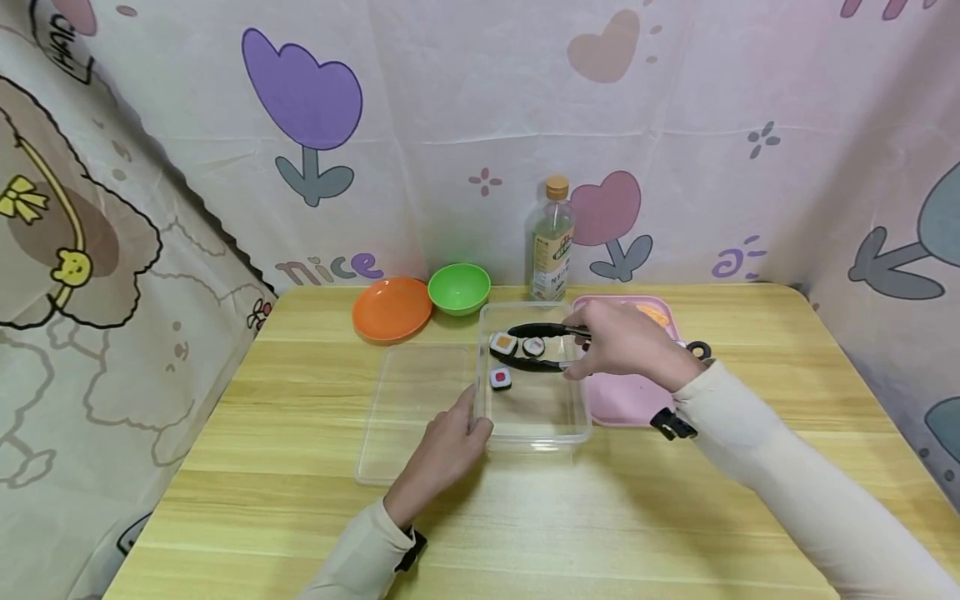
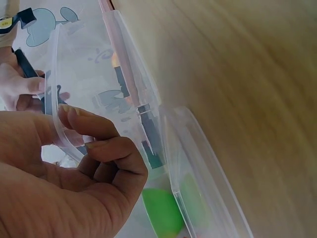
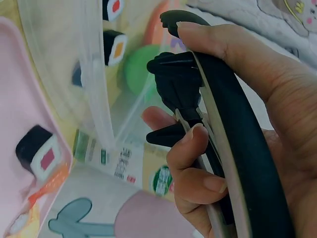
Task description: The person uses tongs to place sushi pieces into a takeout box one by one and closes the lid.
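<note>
A clear plastic container point(image 1: 534, 437) sits mid-table. My left hand point(image 1: 474, 427) pinches its near-left rim, thumb inside and fingers outside, as the left wrist view shows on the rim point(image 2: 58, 106). My right hand point(image 1: 583, 350) grips black tongs point(image 1: 534, 332) held over the container's far end. In the right wrist view its fingers curl round the tongs' handles point(image 3: 225, 129). Three sushi rolls lie in the container: an orange-topped one point(image 1: 503, 342), one point(image 1: 534, 346) between the tongs' arms, and a red-centred one point(image 1: 501, 378). I cannot tell whether the tongs pinch a roll.
The container's clear lid point(image 1: 408, 412) lies flat to its left. A pink tray point(image 1: 626, 402) on the right holds more toy food, including a roll point(image 3: 37, 153). An orange bowl point(image 1: 392, 309), a green bowl point(image 1: 459, 288) and a bottle point(image 1: 552, 242) stand at the back.
</note>
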A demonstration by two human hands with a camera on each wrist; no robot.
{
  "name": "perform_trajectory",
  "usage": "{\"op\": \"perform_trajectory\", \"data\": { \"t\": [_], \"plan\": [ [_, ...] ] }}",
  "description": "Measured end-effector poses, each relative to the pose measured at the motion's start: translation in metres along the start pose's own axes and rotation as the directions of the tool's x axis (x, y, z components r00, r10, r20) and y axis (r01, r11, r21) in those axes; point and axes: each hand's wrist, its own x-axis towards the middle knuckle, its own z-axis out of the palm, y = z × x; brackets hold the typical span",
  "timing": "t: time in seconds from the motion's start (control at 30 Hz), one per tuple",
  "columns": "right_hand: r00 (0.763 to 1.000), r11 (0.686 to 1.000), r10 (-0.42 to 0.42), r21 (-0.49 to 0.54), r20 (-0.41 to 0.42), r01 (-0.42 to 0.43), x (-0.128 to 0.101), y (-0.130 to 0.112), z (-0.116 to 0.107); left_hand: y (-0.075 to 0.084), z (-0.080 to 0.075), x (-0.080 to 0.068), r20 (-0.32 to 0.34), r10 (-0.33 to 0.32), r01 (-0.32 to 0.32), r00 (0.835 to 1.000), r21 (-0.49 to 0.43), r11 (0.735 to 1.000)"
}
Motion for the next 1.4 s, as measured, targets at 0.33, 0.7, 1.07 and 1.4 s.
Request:
{"op": "perform_trajectory", "data": {
  "t": [0.33,0.7,1.07,1.4],
  "plan": [
    [0.995,0.995,0.088,0.058,-0.041,-0.085,-0.027,0.033,-0.013,-0.001,-0.001,0.001,0.008,0.007,-0.006,1.0,-0.02,1.0],
    [0.976,0.97,0.212,0.131,-0.044,-0.205,-0.048,0.071,-0.016,-0.001,0.0,0.001,0.007,0.009,-0.009,1.0,-0.012,1.0],
    [0.964,0.952,0.263,0.175,-0.043,-0.252,-0.054,0.1,-0.008,-0.002,0.001,0.001,0.012,0.014,-0.014,1.0,-0.021,1.0],
    [0.949,0.931,0.315,0.194,0.001,-0.309,-0.048,0.117,0.004,-0.002,0.001,0.0,0.016,0.004,-0.004,1.0,-0.024,1.0]
  ]
}}
